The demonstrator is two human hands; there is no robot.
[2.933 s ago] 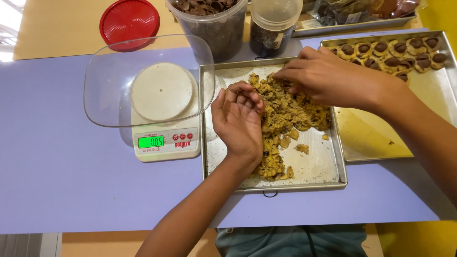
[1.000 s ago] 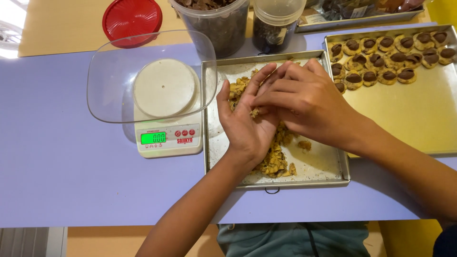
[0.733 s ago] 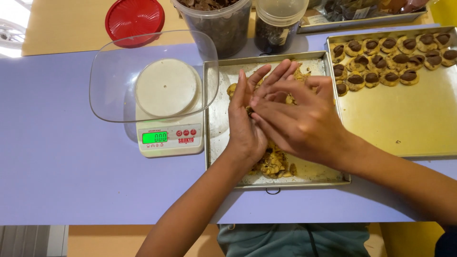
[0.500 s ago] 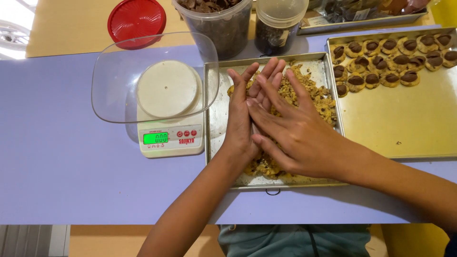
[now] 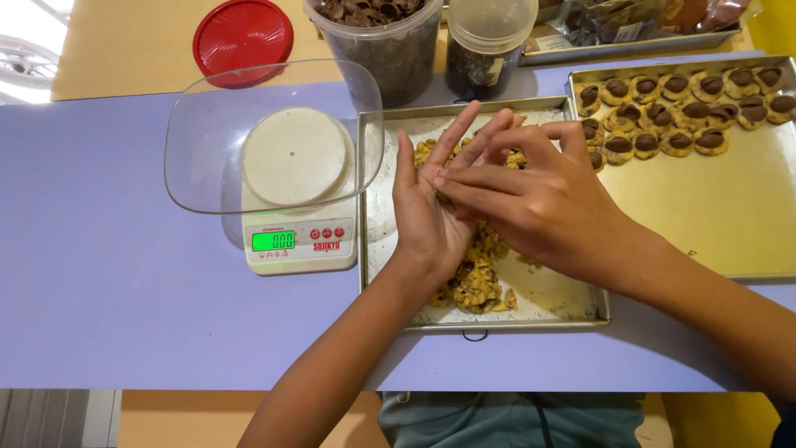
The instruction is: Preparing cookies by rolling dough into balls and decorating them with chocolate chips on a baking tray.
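Note:
My left hand and my right hand are pressed palm to palm above a steel tray. The fingers of both hands are stretched out flat. A small lump of dough sits between the palms and is mostly hidden. Crumbly yellow-brown cookie dough with dark bits lies in the tray beneath the hands. Right of the hands, on a large baking sheet, stand rows of formed cookies with dark chocolate tops.
A white kitchen scale with a lit green display carries a clear plastic bowl left of the tray. Behind are a red lid, a tub of chocolate pieces, a small lidded jar and a further tray of packets.
My hands went from picking at the dough in the tray to closing together palm to palm. The right hand has since been sliding over the left.

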